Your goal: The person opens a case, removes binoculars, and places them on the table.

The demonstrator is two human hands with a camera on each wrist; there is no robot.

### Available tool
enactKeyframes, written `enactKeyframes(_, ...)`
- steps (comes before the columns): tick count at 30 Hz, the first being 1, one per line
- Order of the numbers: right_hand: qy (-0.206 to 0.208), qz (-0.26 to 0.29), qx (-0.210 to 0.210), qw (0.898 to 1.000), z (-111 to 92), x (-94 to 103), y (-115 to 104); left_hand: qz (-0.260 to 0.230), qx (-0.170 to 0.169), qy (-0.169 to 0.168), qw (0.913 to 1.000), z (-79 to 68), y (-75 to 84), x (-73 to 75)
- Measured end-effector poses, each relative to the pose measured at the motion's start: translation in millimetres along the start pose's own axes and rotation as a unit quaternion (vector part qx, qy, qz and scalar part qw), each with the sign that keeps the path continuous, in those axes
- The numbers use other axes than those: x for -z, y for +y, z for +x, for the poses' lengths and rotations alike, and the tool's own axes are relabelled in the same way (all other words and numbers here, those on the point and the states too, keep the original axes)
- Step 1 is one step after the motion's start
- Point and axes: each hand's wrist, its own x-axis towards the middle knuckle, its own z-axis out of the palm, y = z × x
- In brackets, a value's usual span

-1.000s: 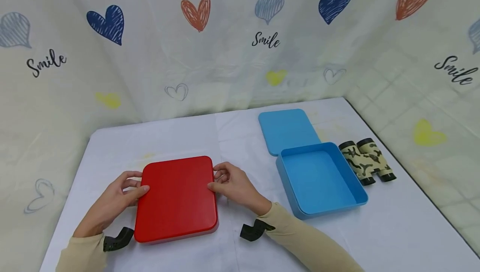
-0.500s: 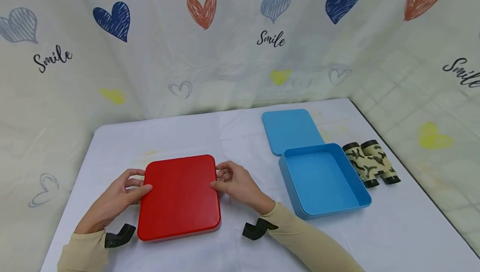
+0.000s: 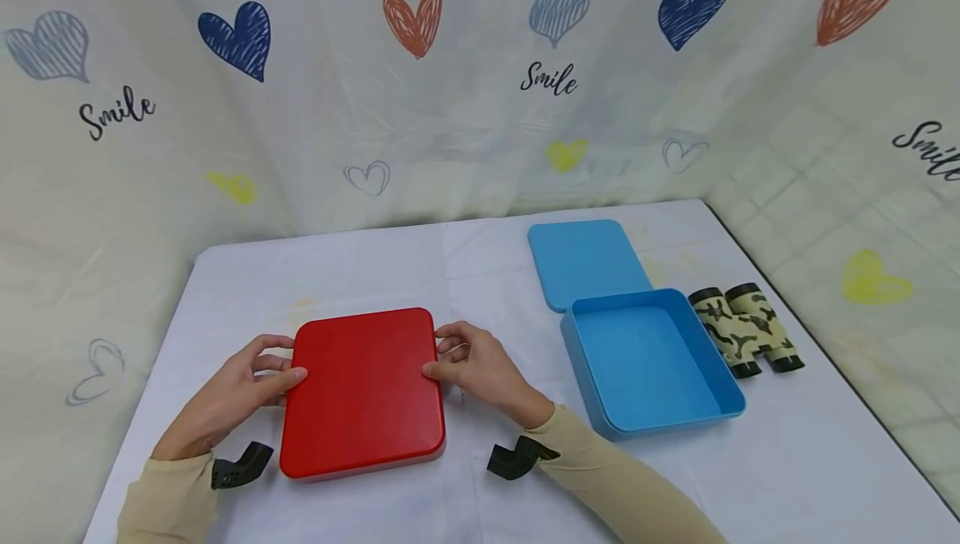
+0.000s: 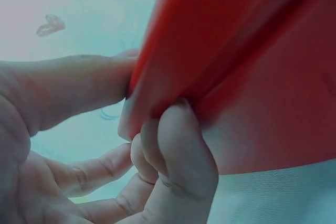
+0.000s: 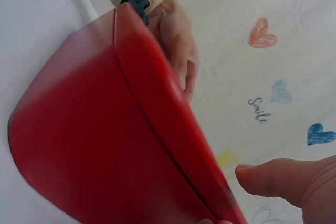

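Note:
A square red box with its lid (image 3: 360,394) on lies at the left of the table in the head view. My left hand (image 3: 238,390) grips its left edge, thumb on the lid's top and fingers curled against the side. In the left wrist view those fingertips (image 4: 181,124) press at the groove under the lid's rim. My right hand (image 3: 483,369) is at the right edge, thumb near the top and fingers bent along the side. The right wrist view shows the seam between lid and box body (image 5: 79,145), with right fingertips (image 5: 220,222) low at the lid's edge.
Right of the red box stands an uncovered blue box (image 3: 652,369). Its flat blue lid (image 3: 588,261) lies behind it. Camouflage binoculars (image 3: 742,331) lie beside it near the table's right edge. A white cloth covers the table (image 3: 360,261), and a curtain (image 3: 465,127) hangs behind.
Everything shifts slightly to the right in the head view as the camera turns a little. Both hands keep their places at the red box's edges.

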Motion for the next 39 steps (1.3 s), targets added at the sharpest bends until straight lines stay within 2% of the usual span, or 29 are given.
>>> enactKeyframes(15, -0.04, 0.044, -0.051, 0.997, 1.1, 3.4, -1.5, -0.001, -0.001, -0.012, 0.9999, -3.2, 4.9, 0.3)
enactKeyframes(28, -0.038, 0.056, -0.042, 0.997, -4.2, 1.1, -7.0, -0.027, -0.005, -0.025, 0.9993, -2.9, 4.1, 3.1)
enactKeyframes(39, -0.046, 0.066, -0.04, 0.996, -5.1, 1.6, -3.6, -0.023, -0.002, -0.028, 0.9994, -2.1, 1.4, 3.5)
